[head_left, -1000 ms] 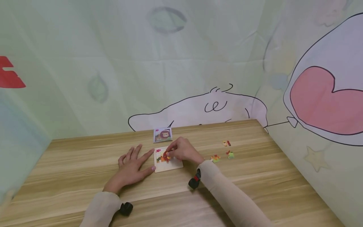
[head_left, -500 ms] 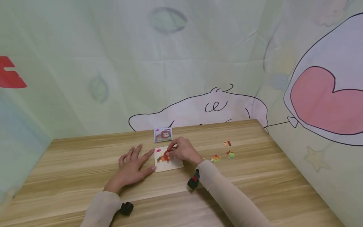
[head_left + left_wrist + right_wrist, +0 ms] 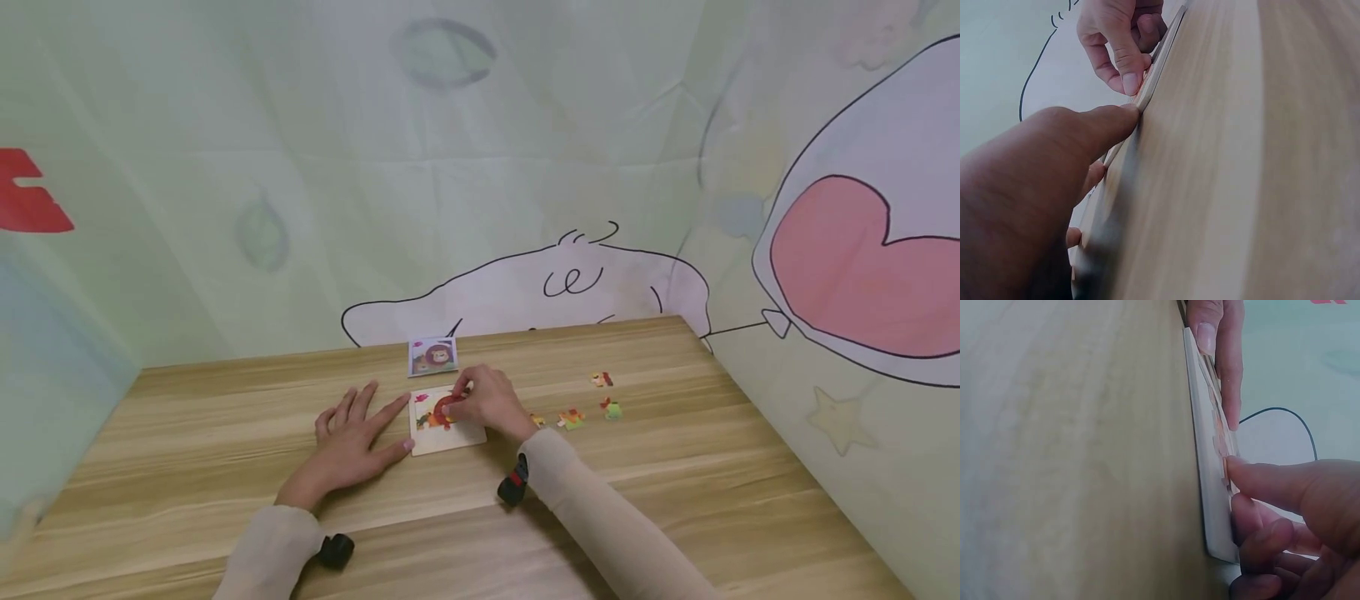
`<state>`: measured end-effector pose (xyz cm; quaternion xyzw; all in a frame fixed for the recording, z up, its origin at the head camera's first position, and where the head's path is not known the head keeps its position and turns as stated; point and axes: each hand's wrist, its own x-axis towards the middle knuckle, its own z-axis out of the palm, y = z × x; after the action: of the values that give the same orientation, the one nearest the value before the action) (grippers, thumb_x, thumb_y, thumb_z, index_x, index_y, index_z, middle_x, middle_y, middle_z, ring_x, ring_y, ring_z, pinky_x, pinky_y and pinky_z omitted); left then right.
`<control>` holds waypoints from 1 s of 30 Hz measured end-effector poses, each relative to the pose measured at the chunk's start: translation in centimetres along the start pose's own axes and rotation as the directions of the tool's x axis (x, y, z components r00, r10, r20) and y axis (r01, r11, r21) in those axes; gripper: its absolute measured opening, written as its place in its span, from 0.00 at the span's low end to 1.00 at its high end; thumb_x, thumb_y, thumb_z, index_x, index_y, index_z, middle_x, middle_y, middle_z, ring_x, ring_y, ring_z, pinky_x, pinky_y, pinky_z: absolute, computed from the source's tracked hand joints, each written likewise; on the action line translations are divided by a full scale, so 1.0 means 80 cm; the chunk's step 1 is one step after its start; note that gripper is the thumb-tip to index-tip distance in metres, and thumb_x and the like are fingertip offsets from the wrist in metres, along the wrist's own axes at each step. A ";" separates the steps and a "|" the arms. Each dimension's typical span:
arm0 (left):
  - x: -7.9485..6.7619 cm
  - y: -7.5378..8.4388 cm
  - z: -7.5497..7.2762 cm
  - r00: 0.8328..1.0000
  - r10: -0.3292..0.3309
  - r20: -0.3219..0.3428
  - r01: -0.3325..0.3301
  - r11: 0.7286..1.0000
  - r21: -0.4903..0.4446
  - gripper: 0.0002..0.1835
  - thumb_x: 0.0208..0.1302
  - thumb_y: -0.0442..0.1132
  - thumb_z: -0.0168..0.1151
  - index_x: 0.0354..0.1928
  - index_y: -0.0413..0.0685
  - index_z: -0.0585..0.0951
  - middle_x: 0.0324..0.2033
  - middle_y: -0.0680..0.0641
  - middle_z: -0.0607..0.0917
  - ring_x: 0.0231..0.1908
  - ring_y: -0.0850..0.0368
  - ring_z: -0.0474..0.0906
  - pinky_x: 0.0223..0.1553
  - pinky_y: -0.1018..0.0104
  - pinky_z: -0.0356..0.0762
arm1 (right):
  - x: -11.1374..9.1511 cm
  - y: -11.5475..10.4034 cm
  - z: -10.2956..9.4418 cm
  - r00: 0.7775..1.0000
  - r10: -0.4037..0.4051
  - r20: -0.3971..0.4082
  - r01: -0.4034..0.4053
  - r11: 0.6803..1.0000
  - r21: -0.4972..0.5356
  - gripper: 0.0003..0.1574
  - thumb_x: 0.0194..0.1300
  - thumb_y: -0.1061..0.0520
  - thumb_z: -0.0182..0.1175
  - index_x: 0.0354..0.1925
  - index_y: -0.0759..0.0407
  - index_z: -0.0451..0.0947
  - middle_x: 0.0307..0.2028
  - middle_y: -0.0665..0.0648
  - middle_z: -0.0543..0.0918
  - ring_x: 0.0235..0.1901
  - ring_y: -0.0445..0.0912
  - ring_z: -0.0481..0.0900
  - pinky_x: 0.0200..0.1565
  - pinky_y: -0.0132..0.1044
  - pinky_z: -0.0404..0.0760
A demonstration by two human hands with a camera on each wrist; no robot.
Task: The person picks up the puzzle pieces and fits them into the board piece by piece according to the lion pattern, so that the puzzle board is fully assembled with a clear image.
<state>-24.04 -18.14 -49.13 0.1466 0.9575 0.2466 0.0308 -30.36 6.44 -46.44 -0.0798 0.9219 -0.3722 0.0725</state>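
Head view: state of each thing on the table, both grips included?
Puzzle board, flat, partly filled; near strip bare where visible, part hidden by the right grip.
Lion picture, face up, beyond the board, apart from it.
Loose pieces, four, off the board to its right; one partly hidden.
Left grip, fingers spread, thumb and index at the board's left edge.
Right grip, pinching a puzzle piece at the board.

long beige sleeves (image 3: 607, 510) are worn with black wrist cameras (image 3: 336, 551).
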 end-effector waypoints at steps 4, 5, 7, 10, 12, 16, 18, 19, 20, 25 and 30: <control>-0.001 0.001 -0.001 1.000 -0.004 0.001 0.004 1.000 0.002 0.41 0.73 0.67 0.60 0.83 0.64 0.66 0.86 0.31 0.49 0.83 0.21 0.37 0.72 0.19 0.35 | 0.000 0.001 0.000 1.000 0.001 -0.003 -0.001 1.000 0.008 0.14 0.57 0.52 0.83 0.34 0.50 0.85 0.42 0.52 0.88 0.40 0.48 0.77 0.41 0.38 0.70; -0.001 0.001 -0.001 1.000 -0.005 0.002 0.005 1.000 0.001 0.41 0.73 0.67 0.60 0.83 0.64 0.66 0.86 0.31 0.49 0.83 0.21 0.37 0.72 0.19 0.35 | -0.001 0.001 0.000 1.000 0.000 -0.004 0.000 1.000 0.011 0.14 0.57 0.52 0.83 0.34 0.51 0.85 0.41 0.52 0.87 0.39 0.48 0.76 0.40 0.38 0.70; -0.001 0.002 -0.002 1.000 -0.007 0.005 0.007 1.000 -0.005 0.41 0.73 0.67 0.60 0.83 0.64 0.66 0.86 0.31 0.49 0.83 0.21 0.37 0.72 0.19 0.35 | -0.001 0.001 0.001 1.000 -0.005 -0.006 0.005 1.000 0.018 0.14 0.57 0.52 0.83 0.34 0.51 0.85 0.38 0.52 0.87 0.37 0.47 0.76 0.38 0.37 0.70; -0.001 0.003 -0.003 1.000 -0.007 0.008 0.008 1.000 -0.011 0.41 0.73 0.67 0.60 0.83 0.63 0.66 0.86 0.31 0.49 0.83 0.21 0.36 0.72 0.19 0.34 | -0.001 0.003 0.001 1.000 -0.016 -0.012 0.016 1.000 0.026 0.14 0.57 0.53 0.83 0.33 0.52 0.85 0.36 0.52 0.86 0.35 0.47 0.75 0.36 0.37 0.69; -0.001 0.003 -0.003 1.000 -0.006 0.008 0.006 1.000 -0.009 0.41 0.73 0.67 0.60 0.83 0.64 0.66 0.86 0.31 0.49 0.83 0.21 0.36 0.72 0.19 0.34 | -0.001 0.005 0.001 1.000 -0.018 -0.016 0.019 0.999 0.035 0.14 0.57 0.53 0.83 0.33 0.52 0.85 0.35 0.52 0.86 0.35 0.46 0.75 0.36 0.36 0.69; 0.000 0.003 -0.002 1.000 -0.003 0.007 0.003 1.000 -0.004 0.41 0.73 0.67 0.60 0.83 0.64 0.66 0.86 0.31 0.49 0.83 0.21 0.37 0.72 0.19 0.35 | -0.002 0.008 -0.002 1.000 -0.019 -0.008 0.019 0.998 0.055 0.13 0.59 0.52 0.81 0.34 0.52 0.85 0.35 0.52 0.86 0.34 0.46 0.76 0.34 0.36 0.70; -0.001 0.003 -0.002 1.000 -0.003 0.006 0.003 1.000 -0.006 0.41 0.73 0.67 0.60 0.83 0.63 0.66 0.86 0.31 0.49 0.83 0.21 0.37 0.72 0.19 0.35 | -0.002 0.011 -0.006 1.000 -0.021 0.000 0.021 0.998 0.060 0.12 0.61 0.52 0.80 0.35 0.53 0.85 0.34 0.52 0.86 0.33 0.45 0.76 0.33 0.35 0.71; -0.001 0.004 -0.002 1.000 -0.002 0.005 0.002 1.000 -0.007 0.41 0.73 0.67 0.60 0.83 0.63 0.66 0.86 0.31 0.49 0.83 0.21 0.37 0.72 0.19 0.34 | -0.002 0.012 -0.009 1.000 -0.023 0.005 0.022 0.997 0.067 0.12 0.62 0.52 0.79 0.35 0.53 0.86 0.34 0.53 0.86 0.32 0.45 0.77 0.32 0.34 0.72; -0.001 0.004 -0.002 1.000 -0.002 0.004 0.002 1.000 -0.008 0.41 0.73 0.67 0.60 0.83 0.63 0.66 0.86 0.31 0.49 0.83 0.20 0.37 0.72 0.19 0.34 | -0.002 0.013 -0.012 1.000 -0.023 0.007 0.023 0.997 0.072 0.11 0.62 0.52 0.79 0.36 0.54 0.86 0.34 0.53 0.86 0.32 0.45 0.77 0.31 0.34 0.73; -0.002 0.005 -0.002 1.000 0.001 -0.003 -0.001 1.000 -0.011 0.41 0.72 0.66 0.61 0.83 0.62 0.67 0.85 0.30 0.49 0.83 0.20 0.37 0.72 0.19 0.34 | -0.006 0.020 -0.031 1.000 -0.014 -0.005 0.014 0.994 0.108 0.13 0.64 0.51 0.77 0.42 0.55 0.86 0.36 0.56 0.88 0.33 0.47 0.80 0.32 0.35 0.75; -0.002 0.004 -0.002 1.000 0.004 -0.009 -0.004 1.000 -0.014 0.42 0.72 0.66 0.61 0.83 0.62 0.67 0.85 0.30 0.50 0.83 0.20 0.37 0.72 0.19 0.34 | -0.011 0.030 -0.051 1.000 0.016 -0.021 -0.013 0.992 0.125 0.15 0.66 0.51 0.76 0.47 0.55 0.86 0.40 0.57 0.89 0.36 0.47 0.83 0.35 0.35 0.78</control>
<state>-23.79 -18.00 -48.87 0.1470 0.9556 0.2539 0.0271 -30.52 11.11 -45.13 -0.0645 0.8981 -0.4293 0.0701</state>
